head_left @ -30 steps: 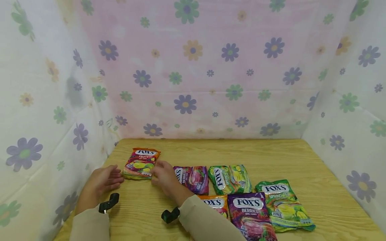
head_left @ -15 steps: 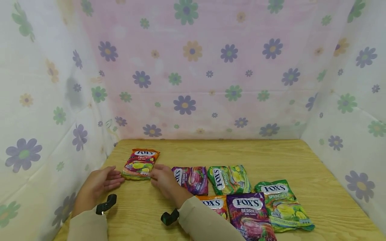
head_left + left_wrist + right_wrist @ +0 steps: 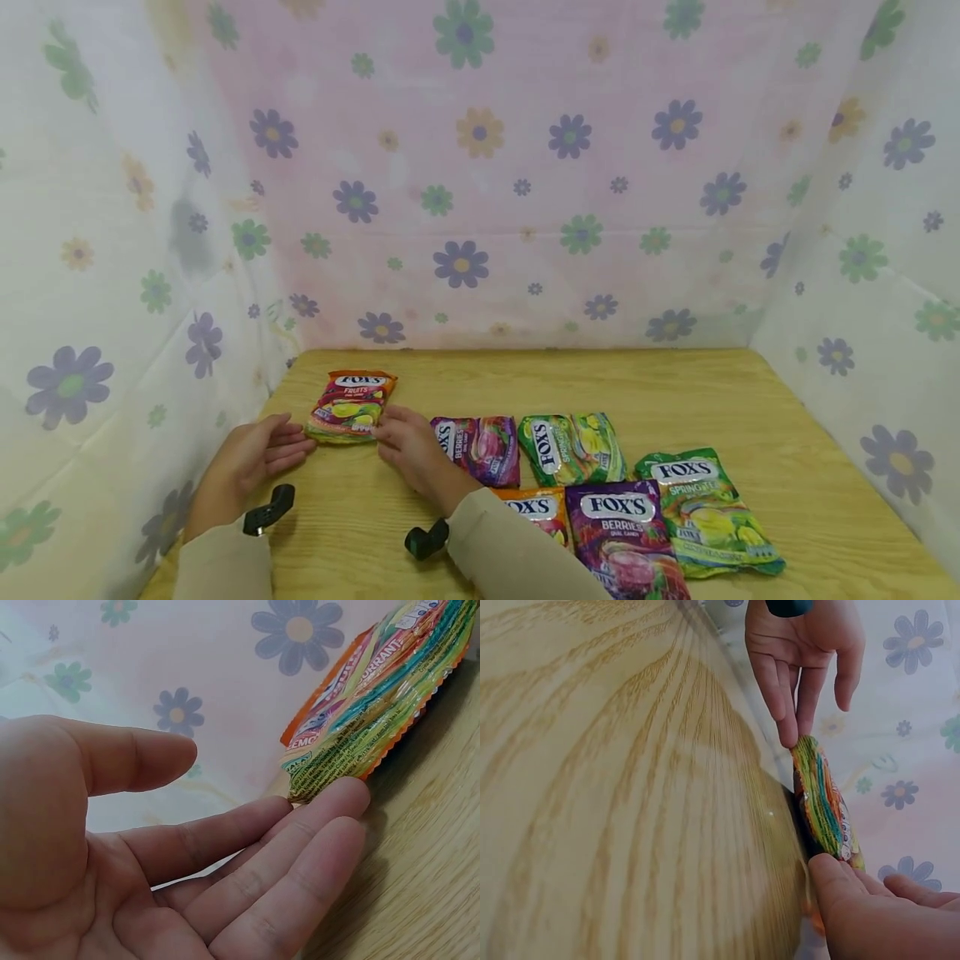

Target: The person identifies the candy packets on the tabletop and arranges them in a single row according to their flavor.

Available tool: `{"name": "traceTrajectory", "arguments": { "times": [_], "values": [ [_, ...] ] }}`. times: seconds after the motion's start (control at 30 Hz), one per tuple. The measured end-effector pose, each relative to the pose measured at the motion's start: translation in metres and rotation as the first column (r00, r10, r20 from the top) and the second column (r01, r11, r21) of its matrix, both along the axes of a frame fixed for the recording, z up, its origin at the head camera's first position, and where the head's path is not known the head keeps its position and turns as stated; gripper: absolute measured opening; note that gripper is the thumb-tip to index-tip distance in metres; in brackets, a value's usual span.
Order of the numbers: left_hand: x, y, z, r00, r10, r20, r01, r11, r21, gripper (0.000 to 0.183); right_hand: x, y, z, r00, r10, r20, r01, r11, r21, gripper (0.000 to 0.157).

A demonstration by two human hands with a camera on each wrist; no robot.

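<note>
An orange Fox's Fruits candy bag [image 3: 351, 408] lies face up at the table's left, its top toward the back. My left hand [image 3: 251, 454] is at its lower left corner, palm turned inward and fingers extended. In the left wrist view, the fingertips [image 3: 349, 796] touch the corner of the bag [image 3: 367, 712], with the thumb held apart. At the bag's right edge is my right hand [image 3: 416, 454], its fingertips touching the side. The right wrist view shows the bag [image 3: 821, 799] between both hands, with the right fingers [image 3: 836, 881] reaching its near end.
Right of the hands lie a purple Berries bag [image 3: 480, 450] and a green Springtea bag [image 3: 573, 448], both turned sideways. Nearer are another orange bag [image 3: 540, 510], partly behind the right sleeve, a purple bag [image 3: 626, 533] and a green bag [image 3: 708, 512]. Flowered cloth [image 3: 480, 200] surrounds the wooden table [image 3: 810, 483].
</note>
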State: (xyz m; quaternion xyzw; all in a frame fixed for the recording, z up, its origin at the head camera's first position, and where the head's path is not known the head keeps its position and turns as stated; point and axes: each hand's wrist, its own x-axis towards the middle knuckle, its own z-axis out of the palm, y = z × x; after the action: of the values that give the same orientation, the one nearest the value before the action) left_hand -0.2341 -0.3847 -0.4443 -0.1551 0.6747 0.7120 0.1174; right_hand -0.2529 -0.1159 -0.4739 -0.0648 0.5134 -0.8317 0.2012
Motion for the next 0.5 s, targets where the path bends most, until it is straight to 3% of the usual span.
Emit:
{"name": "traceTrajectory", "arguments": {
  "times": [0.5],
  "values": [
    [-0.0069, 0.0052, -0.0026, 1.0, -0.008, -0.011, 0.009, 0.999, 0.053, 0.062, -0.0071, 0.0045, -0.0063, 0.999, 0.041, -0.031, -0.043, 0.996, -0.081, 0.072]
  ]
}}
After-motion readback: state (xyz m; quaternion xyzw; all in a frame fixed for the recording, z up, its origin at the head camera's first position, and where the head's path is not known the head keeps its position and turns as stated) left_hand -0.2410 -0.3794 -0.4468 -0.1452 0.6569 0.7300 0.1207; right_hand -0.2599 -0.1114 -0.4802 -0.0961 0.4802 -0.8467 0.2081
